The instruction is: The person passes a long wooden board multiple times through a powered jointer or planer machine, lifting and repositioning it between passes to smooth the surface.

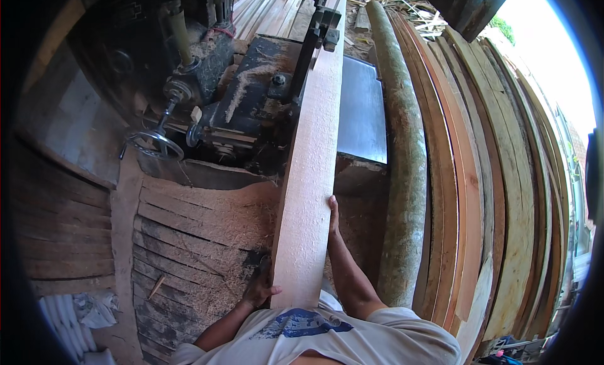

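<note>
A long pale sawn plank (309, 170) runs from my chest up the middle of the view into a dark saw machine (251, 94). My left hand (259, 286) grips the plank's near end from its left side. Further up, my right hand (333, 215) presses flat against the plank's right edge. The plank's far end passes beside the machine's upright blade guide (318, 32). Part of the plank's near end is hidden behind my white shirt.
A grey metal table (362, 113) lies right of the plank. A round bark-covered log (402, 164) and several stacked boards (478, 195) stand at the right. Sawdust-covered wooden floor planks (189, 239) lie at the left, with a handwheel (154, 142) on the machine.
</note>
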`<act>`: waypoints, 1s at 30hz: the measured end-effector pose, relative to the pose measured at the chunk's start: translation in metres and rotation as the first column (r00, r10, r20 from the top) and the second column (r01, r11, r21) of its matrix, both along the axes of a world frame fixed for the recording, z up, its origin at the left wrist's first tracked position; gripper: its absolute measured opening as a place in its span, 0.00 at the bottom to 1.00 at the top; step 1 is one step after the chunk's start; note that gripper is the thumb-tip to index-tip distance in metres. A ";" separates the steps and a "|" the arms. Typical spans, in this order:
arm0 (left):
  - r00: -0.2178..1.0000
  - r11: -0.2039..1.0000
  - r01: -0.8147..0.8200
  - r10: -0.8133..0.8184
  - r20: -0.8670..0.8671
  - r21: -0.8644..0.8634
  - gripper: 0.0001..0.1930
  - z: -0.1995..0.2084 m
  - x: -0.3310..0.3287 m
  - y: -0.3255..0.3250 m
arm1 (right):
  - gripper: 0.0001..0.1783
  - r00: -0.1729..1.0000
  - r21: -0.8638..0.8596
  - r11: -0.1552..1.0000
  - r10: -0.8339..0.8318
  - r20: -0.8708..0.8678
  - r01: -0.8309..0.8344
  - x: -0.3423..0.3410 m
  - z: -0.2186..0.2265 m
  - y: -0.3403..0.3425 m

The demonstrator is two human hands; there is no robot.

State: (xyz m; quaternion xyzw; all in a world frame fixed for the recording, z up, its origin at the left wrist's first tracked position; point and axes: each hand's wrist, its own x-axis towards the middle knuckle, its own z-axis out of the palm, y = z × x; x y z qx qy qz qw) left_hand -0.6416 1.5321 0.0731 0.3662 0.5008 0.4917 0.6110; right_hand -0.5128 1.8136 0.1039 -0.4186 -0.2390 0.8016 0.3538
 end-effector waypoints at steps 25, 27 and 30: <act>0.334 0.847 -0.376 0.502 -0.798 0.375 0.25 0.049 -0.076 0.264 | 0.40 0.670 0.552 0.432 0.191 0.717 -0.713 0.031 0.044 0.128; 0.297 0.842 -0.396 0.496 -0.816 0.367 0.25 0.055 -0.080 0.296 | 0.36 0.777 0.583 0.576 0.157 0.609 -0.573 0.023 0.027 0.138; 0.261 0.823 -0.481 0.463 -0.847 0.302 0.23 0.060 -0.088 0.332 | 0.16 0.933 0.573 0.802 -0.061 0.354 -0.165 -0.012 0.026 0.148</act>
